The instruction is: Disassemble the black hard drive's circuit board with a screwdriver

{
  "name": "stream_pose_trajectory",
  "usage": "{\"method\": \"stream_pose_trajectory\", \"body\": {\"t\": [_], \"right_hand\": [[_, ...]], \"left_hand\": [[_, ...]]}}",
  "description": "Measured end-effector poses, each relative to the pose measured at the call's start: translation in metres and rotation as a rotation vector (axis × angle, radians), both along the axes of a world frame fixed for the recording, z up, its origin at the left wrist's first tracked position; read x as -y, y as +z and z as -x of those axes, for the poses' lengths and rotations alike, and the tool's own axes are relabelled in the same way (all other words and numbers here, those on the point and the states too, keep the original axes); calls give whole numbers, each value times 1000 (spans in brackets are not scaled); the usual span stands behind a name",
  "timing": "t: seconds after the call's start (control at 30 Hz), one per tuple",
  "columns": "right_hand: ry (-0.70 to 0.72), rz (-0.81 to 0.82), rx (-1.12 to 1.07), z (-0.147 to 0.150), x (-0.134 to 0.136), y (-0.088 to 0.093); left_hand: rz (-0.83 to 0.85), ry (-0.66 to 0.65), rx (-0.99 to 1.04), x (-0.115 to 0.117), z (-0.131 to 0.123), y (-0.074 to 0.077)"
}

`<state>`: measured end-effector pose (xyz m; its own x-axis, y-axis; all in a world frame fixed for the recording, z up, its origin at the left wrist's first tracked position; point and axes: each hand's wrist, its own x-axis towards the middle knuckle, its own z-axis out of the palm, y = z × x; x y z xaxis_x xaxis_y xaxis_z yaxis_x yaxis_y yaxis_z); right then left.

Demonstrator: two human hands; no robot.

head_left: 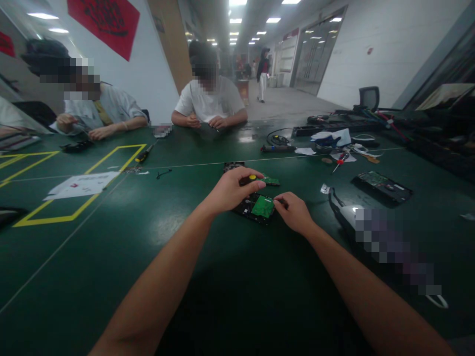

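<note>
A black hard drive with a green circuit board on top lies on the green table in front of me. My left hand is closed round a screwdriver with a yellow-and-black handle, held over the drive's far edge. My right hand rests at the drive's right edge with fingers pinched together; what it pinches is hidden. A second small green board lies just beyond the drive.
Two people sit across the table working on small parts. Another hard drive lies at right, with a red screwdriver, cables and papers beyond. A yellow-handled screwdriver and a paper sheet lie at left, inside yellow tape lines.
</note>
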<state>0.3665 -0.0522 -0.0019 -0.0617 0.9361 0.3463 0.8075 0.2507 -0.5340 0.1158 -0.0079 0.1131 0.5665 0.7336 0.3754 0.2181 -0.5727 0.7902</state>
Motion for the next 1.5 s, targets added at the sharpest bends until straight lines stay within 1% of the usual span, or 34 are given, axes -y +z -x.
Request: {"method": "stream_pose_trajectory", "body": {"t": [0.07, 0.13, 0.23, 0.37, 0.53, 0.6, 0.8, 0.9, 1.07, 1.23, 1.3, 1.4, 1.5], "right_hand": [[-2, 0, 0, 1, 1, 1], [-3, -1, 3, 2, 2, 3], [-4, 0, 7, 3, 4, 6], [-15, 12, 4, 4, 4, 7], [-18, 27, 11, 3, 3, 6], [-18, 29, 11, 3, 3, 6], [-8, 19, 5, 2, 1, 3], [-8, 18, 5, 2, 2, 4], [-14, 26, 6, 2, 2, 5], [-14, 14, 6, 2, 2, 4], [-15, 17, 3, 2, 2, 4], [-22, 26, 1, 2, 2, 4], [-19, 33, 4, 2, 2, 5]], "left_hand": [[52, -27, 14, 1, 0, 0], [110, -81, 27, 2, 0, 1], [158, -147, 57, 3, 0, 2], [202, -158, 78, 3, -1, 2], [345, -159, 161, 2, -3, 0], [328, -132, 158, 1, -4, -1], [183, 6, 78, 0, -2, -2], [150, 24, 66, 0, -1, -1], [201, -44, 105, 2, 1, 4], [346, -214, 154, 2, 2, 4], [380, -269, 157, 0, 2, 3], [351, -285, 134, -1, 3, 3], [248, -229, 100, 1, 2, 3]]}}
